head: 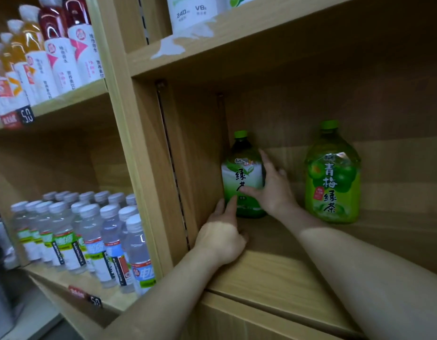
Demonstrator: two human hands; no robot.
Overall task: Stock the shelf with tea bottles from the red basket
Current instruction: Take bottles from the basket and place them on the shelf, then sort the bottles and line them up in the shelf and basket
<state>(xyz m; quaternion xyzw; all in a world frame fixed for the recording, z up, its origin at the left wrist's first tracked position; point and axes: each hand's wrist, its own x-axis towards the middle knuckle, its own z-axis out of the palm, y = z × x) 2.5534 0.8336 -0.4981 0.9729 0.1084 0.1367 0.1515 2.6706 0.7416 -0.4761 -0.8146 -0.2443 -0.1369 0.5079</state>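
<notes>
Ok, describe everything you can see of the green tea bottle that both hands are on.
The green tea bottle is clear plastic with a green cap, dark tea at the shoulder and a green-and-white label with black characters. It stands upright deep in the wooden shelf, near its left side panel. The right hand wraps its right side, thumb across the label; the left hand touches its lower left with straight fingers.
</notes>
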